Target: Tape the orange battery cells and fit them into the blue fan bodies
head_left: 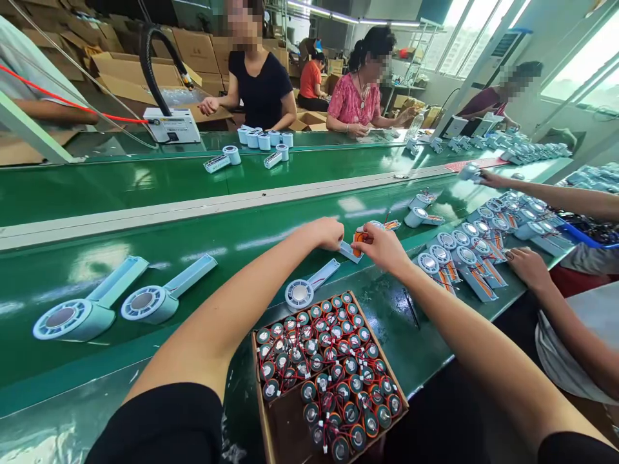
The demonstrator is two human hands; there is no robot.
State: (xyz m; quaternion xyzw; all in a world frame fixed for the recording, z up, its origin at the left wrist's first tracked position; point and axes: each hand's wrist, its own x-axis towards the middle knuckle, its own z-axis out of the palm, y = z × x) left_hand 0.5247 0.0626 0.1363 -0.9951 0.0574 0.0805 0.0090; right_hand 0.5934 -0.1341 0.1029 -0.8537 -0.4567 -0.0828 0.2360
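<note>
Nearest you, a box holds wired cylinders. Beyond it, your right hand pinches an orange piece at a housing by the belt; your left hand curls beside it, its grip impossible to tell. Farther off, an open carton holds clear plastic.

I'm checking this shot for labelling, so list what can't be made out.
Head view:
- Left hand: fingertips hidden behind its own knuckles.
- Orange piece: partly covered by right hand.
- Cardboard box: near end cut off by bottom edge.
- Label on leftmost far handle: too small to read.
</note>
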